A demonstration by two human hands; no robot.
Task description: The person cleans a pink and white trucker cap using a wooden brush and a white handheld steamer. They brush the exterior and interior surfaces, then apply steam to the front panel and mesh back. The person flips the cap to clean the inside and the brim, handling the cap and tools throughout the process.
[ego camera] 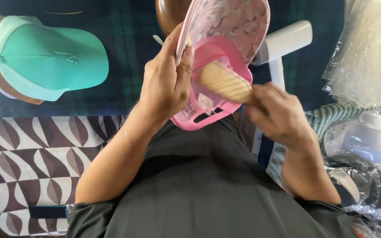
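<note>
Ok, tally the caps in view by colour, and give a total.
Pink cap, held in the left hand while the right hand holds a wooden brush inside it: 1
Teal cap, lying on the dark plaid cloth: 1
Total: 2

1. A dark green-and-blue plaid cloth (124, 66) covers the surface ahead.
2. A brown-and-white leaf-patterned fabric (31, 158) lies at the lower left.
3. Crinkled clear plastic bags (367, 53) pile at the right.
</note>
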